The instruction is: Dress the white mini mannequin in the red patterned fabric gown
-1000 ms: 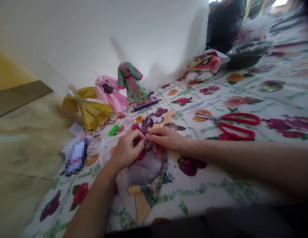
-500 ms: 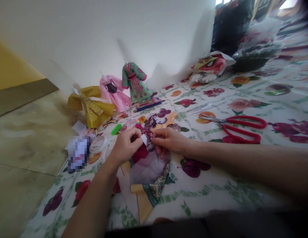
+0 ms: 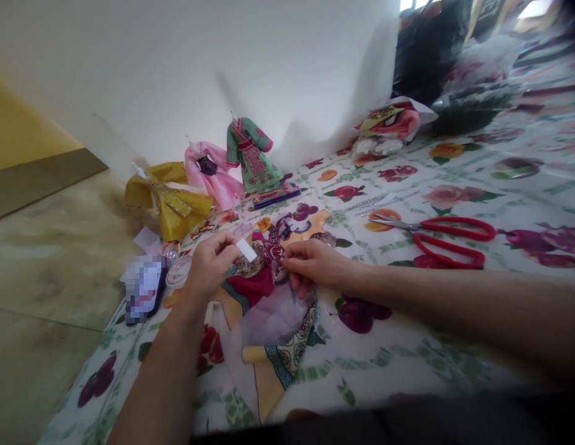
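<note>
A small white rectangular strip point(image 3: 246, 250), perhaps paper or tape, sticks out from the pinched fingers of my left hand point(image 3: 212, 264). My right hand point(image 3: 317, 264) has thumb and forefinger pressed together at the edge of a small patterned garment point(image 3: 272, 250); what lies between those fingertips is too small to make out. The garment rests on a flat paper doll figure point(image 3: 268, 395) in tan and patterned colours. Dark red cloth point(image 3: 252, 284) and sheer pale fabric point(image 3: 278, 312) spread below the hands.
Red-handled scissors point(image 3: 447, 241) lie to the right on the flowered tablecloth point(image 3: 407, 346). Behind are miniature yellow point(image 3: 176, 204), pink point(image 3: 217, 176) and green point(image 3: 250, 154) dresses against the wall. A tape roll point(image 3: 178, 270) and a pixelated object point(image 3: 143, 290) are at left.
My left hand has moved left, carrying the white strip away from the garment. More of the dark red cloth now shows. My right hand stays almost in place.
</note>
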### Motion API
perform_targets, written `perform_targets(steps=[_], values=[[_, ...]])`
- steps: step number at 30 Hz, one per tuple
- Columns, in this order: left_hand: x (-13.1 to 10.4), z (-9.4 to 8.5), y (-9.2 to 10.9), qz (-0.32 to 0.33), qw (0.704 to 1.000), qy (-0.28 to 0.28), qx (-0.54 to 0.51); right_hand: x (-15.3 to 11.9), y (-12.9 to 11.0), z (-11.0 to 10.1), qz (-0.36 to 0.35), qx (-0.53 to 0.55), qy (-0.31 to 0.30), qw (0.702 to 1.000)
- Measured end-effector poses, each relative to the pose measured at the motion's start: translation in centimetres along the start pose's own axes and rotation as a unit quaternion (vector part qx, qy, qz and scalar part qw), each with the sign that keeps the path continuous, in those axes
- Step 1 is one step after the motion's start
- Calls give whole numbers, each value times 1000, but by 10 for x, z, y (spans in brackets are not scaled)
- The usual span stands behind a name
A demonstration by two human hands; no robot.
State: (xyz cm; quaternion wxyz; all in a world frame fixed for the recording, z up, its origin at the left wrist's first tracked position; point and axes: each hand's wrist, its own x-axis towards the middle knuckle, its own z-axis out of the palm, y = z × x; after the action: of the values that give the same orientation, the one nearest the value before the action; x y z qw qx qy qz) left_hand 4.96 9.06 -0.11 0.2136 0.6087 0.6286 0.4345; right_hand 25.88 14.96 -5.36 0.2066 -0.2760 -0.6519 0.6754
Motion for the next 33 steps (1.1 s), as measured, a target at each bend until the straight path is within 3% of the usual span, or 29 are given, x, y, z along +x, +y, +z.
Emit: perform_targets(steps=[4,9,18,23,25,26,29,31,33], values=[[-4,5,2,4,992,-68,-110,-1,-1,1,-2,-1,-2,1000],[-8,14,2,-29,981,-162,-100,-5,-10,2,24,5,9,1000],[-7,18,4,-35,982,-165,-84,-7,-19,-6,3,3,55,998],[-8,18,5,-25,983,-160,-89,-8,-20,-11,-82,-64,69,992],[-8,18,5,-23,983,-158,-93,-11,-17,-11,-176,-161,83,968],[-8,18,5,-26,983,-157,-96,-13,-16,-11,-234,-227,96,940],[-9,17,5,-50,981,-148,-116,-17,-13,-10,-372,-418,124,820],[-10,18,3,-69,977,-145,-142,-18,-12,-9,-410,-487,125,761],[-11,18,2,-86,970,-148,-171,-16,-12,-9,-419,-522,133,731]])
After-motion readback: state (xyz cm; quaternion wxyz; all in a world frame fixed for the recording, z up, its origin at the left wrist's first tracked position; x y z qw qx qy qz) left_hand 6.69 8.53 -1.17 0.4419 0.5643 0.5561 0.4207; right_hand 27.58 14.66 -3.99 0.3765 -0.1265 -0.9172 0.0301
